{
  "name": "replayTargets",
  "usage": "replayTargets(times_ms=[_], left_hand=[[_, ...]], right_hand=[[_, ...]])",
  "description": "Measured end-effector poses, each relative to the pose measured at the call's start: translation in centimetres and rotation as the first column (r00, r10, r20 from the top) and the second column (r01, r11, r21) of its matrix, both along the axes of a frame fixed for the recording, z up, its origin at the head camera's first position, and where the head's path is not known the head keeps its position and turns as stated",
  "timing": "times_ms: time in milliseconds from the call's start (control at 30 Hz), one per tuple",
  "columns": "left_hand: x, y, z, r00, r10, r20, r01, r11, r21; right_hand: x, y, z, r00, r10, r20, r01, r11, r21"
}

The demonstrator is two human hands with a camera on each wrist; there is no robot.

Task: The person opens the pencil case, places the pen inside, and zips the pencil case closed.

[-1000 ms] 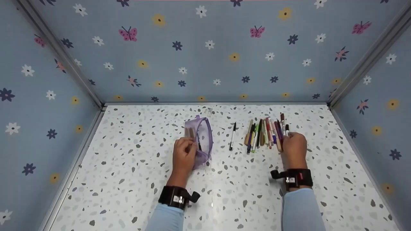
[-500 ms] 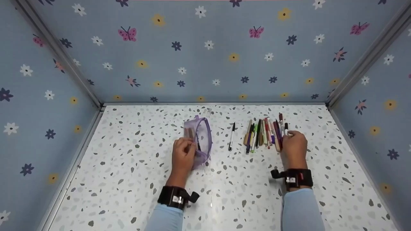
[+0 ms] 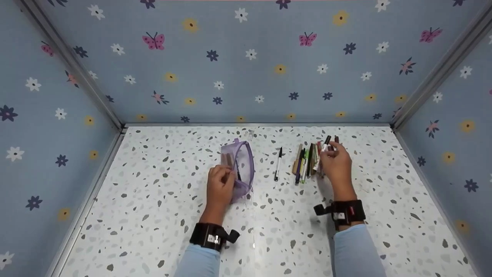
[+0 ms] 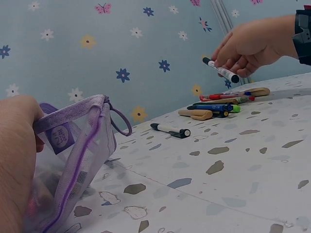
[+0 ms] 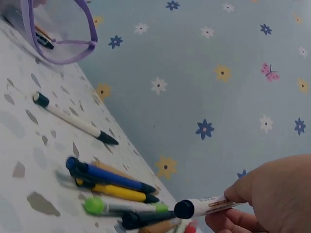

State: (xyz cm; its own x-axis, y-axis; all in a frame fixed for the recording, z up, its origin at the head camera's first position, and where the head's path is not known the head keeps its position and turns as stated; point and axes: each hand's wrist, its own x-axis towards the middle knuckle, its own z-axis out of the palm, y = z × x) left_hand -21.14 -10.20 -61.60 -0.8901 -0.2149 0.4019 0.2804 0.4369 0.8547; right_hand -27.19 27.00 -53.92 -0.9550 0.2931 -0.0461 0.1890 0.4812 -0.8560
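Note:
A purple mesh pencil case [image 3: 243,188] lies on its side with its mouth open to the right. Its near edge is pinched by my left hand [image 3: 220,186], and a few pens show through the mesh. My right hand [image 3: 337,161] holds a white marker with black ends [image 5: 206,206], raised over the pens. Below it lies a row of several pens and markers [image 4: 218,108] in blue, yellow, green, red and tan. One white pen with black ends [image 3: 278,163] lies alone between the case and the row.
The speckled white table [image 3: 153,231] meets patterned blue walls [image 3: 250,77] at the back and on both sides. Both wrists carry black camera straps [image 3: 348,213].
My right hand has lifted the white marker from the right end of the row and moved it left over the other pens. The left hand has stayed at the pencil case.

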Motion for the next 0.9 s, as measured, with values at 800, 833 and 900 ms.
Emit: replayTargets(times_ms=[800,833,900], left_hand=[[0.2,-0.1,0.1,0.999,-0.021,0.045,0.017,0.997,0.079],[0.2,0.0,0.2,0.999,-0.02,0.033,0.018,0.997,0.075],[0.1,0.0,0.1,1.0,-0.016,0.007,0.015,0.998,0.064]], right_hand=[[-0.3,-18.0,-1.0,0.896,0.444,-0.015,-0.432,0.862,-0.265],[-0.4,-18.4,-1.0,0.89,0.455,-0.016,-0.444,0.858,-0.258],[-0.5,-19.0,-1.0,0.876,0.482,-0.01,-0.471,0.85,-0.234]])
